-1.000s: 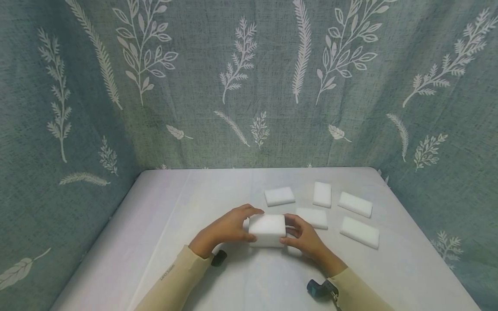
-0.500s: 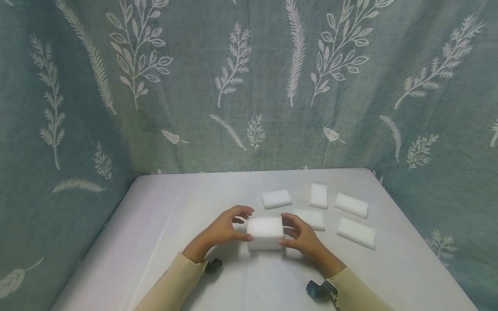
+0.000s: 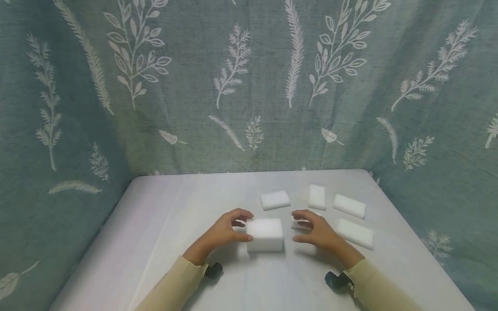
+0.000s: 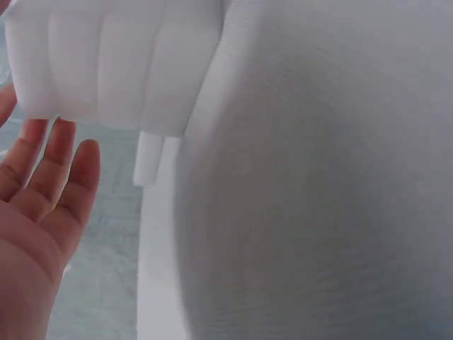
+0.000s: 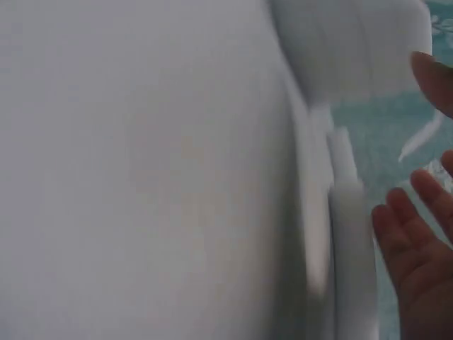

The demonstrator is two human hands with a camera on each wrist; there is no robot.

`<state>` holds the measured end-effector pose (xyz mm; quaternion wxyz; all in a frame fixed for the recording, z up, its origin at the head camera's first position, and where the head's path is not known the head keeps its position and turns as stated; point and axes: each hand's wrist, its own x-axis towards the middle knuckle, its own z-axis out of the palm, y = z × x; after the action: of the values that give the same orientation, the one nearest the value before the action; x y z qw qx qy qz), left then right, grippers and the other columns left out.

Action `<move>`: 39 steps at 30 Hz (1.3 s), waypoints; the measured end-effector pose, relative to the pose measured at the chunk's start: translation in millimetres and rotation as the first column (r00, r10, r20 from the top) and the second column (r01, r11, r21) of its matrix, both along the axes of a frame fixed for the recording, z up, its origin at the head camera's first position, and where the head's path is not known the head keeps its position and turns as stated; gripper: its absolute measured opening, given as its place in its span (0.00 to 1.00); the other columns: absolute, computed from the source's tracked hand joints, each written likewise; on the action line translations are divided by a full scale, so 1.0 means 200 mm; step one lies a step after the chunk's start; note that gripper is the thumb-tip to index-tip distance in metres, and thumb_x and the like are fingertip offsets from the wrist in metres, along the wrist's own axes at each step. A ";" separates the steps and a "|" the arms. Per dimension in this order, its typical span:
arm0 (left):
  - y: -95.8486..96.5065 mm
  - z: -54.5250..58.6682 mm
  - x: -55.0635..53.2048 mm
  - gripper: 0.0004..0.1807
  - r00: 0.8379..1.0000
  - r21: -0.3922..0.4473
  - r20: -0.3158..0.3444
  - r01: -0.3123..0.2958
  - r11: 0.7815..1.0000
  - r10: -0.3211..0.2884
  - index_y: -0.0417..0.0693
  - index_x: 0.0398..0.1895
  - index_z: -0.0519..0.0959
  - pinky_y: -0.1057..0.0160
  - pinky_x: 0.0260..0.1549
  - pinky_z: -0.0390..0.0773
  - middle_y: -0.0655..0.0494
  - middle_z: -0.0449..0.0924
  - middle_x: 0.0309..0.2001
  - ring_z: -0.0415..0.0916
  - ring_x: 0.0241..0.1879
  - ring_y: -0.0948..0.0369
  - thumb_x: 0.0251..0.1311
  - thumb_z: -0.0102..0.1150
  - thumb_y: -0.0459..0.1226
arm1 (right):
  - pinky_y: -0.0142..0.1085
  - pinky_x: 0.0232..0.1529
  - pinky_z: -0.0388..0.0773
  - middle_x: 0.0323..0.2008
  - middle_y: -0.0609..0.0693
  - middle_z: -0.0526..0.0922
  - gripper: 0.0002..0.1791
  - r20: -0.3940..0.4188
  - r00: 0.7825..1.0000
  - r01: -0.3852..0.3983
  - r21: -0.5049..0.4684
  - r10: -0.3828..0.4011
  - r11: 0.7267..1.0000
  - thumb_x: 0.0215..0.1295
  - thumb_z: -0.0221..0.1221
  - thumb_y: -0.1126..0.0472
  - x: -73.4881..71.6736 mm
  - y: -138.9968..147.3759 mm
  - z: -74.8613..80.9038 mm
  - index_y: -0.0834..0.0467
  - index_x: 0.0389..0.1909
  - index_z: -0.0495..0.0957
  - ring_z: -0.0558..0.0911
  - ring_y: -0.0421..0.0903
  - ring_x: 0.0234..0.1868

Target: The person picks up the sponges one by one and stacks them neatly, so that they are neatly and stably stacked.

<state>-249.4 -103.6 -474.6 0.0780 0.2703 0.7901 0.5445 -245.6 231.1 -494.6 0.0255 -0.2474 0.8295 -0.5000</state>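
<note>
A stack of several white rectangular sponges (image 3: 264, 235) stands mid-table, its layers showing in the left wrist view. My left hand (image 3: 225, 229) is at the left side of this stack, thumb near its front edge. In the left wrist view its fingers are fairly straight, with the tips by the stack's edge; whether they touch is hard to tell. Right of the stack, and apart from it, is my right hand (image 3: 319, 231), fingers spread and holding nothing. Behind that hand a flat white sponge (image 3: 297, 223) is partly hidden.
More white sponges lie flat and separate on the white table (image 3: 186, 211): one behind the stack (image 3: 275, 200), one upright to view (image 3: 317, 197), and others at the right (image 3: 349, 205). A green leaf-patterned cloth (image 3: 249, 86) encloses the back and sides.
My right hand has let go of the stack and moved right. The left hand's fingers have loosened from the stack, staying beside it. The view has shifted slightly.
</note>
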 end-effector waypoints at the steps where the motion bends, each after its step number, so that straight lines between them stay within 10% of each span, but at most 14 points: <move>1: 0.00 0.00 0.00 0.32 1.000 -0.001 0.010 -0.006 1.000 0.006 0.42 0.56 0.76 0.49 0.56 0.71 0.53 0.76 0.54 0.72 0.53 0.54 0.45 0.77 0.37 | 0.45 0.58 0.73 0.61 0.58 0.73 0.38 -0.019 1.000 0.011 0.034 -0.010 0.999 0.51 0.74 0.58 0.00 0.02 0.01 0.63 0.63 0.71 0.75 0.59 0.59; 11: 0.00 0.14 0.08 0.29 0.998 0.004 0.070 -0.001 1.000 0.000 0.35 0.55 0.76 0.43 0.56 0.71 0.44 0.76 0.53 0.74 0.52 0.50 0.47 0.74 0.33 | 0.50 0.57 0.73 0.55 0.51 0.78 0.24 -0.287 0.957 0.089 0.410 0.036 0.908 0.58 0.69 0.55 -0.07 0.16 0.09 0.58 0.54 0.77 0.75 0.53 0.58; 22: -0.01 0.01 0.01 0.29 0.999 0.020 0.044 0.025 0.999 -0.026 0.37 0.55 0.76 0.44 0.55 0.72 0.47 0.76 0.52 0.73 0.52 0.50 0.46 0.75 0.31 | 0.52 0.60 0.69 0.58 0.52 0.75 0.30 -0.264 0.964 0.144 0.634 0.038 0.760 0.57 0.68 0.46 -0.14 0.22 0.11 0.57 0.58 0.76 0.73 0.55 0.61; 39: -0.01 -0.05 0.00 0.28 0.999 -0.019 -0.032 -0.018 1.000 0.018 0.51 0.51 0.79 0.54 0.52 0.76 0.60 0.76 0.48 0.73 0.49 0.57 0.44 0.78 0.40 | 0.52 0.61 0.67 0.58 0.54 0.75 0.25 -0.195 0.978 0.081 0.683 0.075 0.726 0.58 0.67 0.49 -0.15 0.20 0.13 0.55 0.54 0.78 0.72 0.56 0.61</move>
<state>-250.0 -105.0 -484.4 0.0631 0.2711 0.7989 0.5331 -275.4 271.5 -468.0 0.0273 -0.2700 0.9538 -0.1287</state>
